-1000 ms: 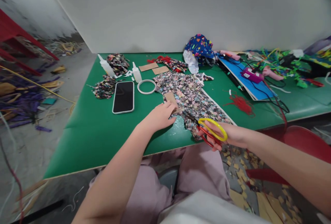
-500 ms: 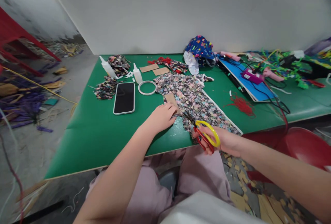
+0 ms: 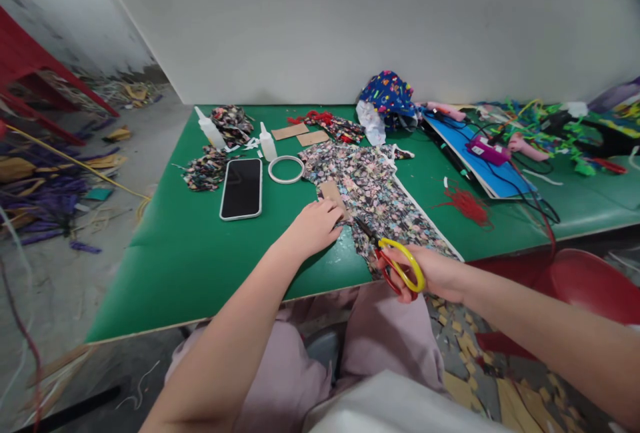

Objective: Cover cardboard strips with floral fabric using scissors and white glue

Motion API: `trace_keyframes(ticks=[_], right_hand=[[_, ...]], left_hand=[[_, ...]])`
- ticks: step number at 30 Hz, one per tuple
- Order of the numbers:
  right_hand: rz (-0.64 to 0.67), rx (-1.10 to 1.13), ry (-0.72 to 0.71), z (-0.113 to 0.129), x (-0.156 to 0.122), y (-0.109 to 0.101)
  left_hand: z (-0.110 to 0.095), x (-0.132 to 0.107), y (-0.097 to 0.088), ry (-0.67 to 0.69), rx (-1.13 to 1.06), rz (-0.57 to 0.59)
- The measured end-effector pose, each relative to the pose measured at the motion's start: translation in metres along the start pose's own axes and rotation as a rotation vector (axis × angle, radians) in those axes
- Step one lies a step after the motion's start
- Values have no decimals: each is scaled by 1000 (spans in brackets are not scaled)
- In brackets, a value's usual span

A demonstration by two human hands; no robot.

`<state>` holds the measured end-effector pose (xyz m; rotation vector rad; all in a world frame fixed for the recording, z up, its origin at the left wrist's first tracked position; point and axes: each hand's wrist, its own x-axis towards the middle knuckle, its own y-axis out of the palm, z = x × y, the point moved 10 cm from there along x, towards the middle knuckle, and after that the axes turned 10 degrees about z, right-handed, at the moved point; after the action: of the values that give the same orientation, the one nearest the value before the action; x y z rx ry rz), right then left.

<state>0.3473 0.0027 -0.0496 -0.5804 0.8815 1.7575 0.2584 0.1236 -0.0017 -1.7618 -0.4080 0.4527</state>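
Note:
A dark floral cloth (image 3: 373, 170) is spread over the green table's front half. My left hand (image 3: 320, 223) presses a small brown cardboard piece (image 3: 331, 192) down on the cloth's left edge, its fingers curled and held together. My right hand (image 3: 413, 270) grips a pair of scissors (image 3: 407, 256) with one yellow and one red handle loop. Their dark blades point up and left, at the cloth just right of the cardboard piece. Part of the blades is hard to make out against the pattern.
Left of the cloth are a white ring (image 3: 287, 170), a phone (image 3: 241, 188) and two white squeeze bottles (image 3: 268, 143). Two cardboard pieces (image 3: 290, 130) lie behind. To the right are red threads (image 3: 466, 204), a blue folder (image 3: 480, 146) and a purple device with cables (image 3: 487, 149).
The scissors' blades look a little further apart from the left hand's fingers, and the view has shifted slightly. My left hand stays on the cardboard piece.

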Motion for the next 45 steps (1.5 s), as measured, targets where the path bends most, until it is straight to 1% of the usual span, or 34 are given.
trace_keyframes(ticks=[4,7,9,11,12,14,16,18,21,25,29,35,39,45], right_hand=[[14,-9,21,1,1,1],[26,-17,28,3,1,1],[28,-26,32,4,0,1],[22,-39,33,6,-1,1],[19,-47,34,7,-2,0],[11,-55,37,7,-3,-1],[5,-58,32,8,-3,-1],[-12,-63,26,7,-3,-3],[-17,-56,38,5,-3,-4],[7,-48,43,4,-2,-4],[3,-46,27,10,-3,-3],[37,-46,64,13,-5,7],[19,-85,49,15,-4,4],[11,-129,43,16,-2,2]], left_hand=[[0,0,-3,-5,15,-32],[0,-5,-14,-29,30,-84],[-1,-11,-23,-76,37,-123],[-8,-17,-26,-120,44,-131],[-14,-19,-25,-127,45,-122],[-35,-19,-16,-83,49,-91],[-53,-18,-7,-55,60,-101],[-59,-16,2,-82,68,-121],[-55,-13,9,-128,58,-144],[-47,-9,12,-132,37,-132],[-44,-8,13,-124,14,-127],[-45,-7,12,-99,2,-122],[-44,-8,12,-96,18,-115],[-44,-11,8,-85,52,-156]])
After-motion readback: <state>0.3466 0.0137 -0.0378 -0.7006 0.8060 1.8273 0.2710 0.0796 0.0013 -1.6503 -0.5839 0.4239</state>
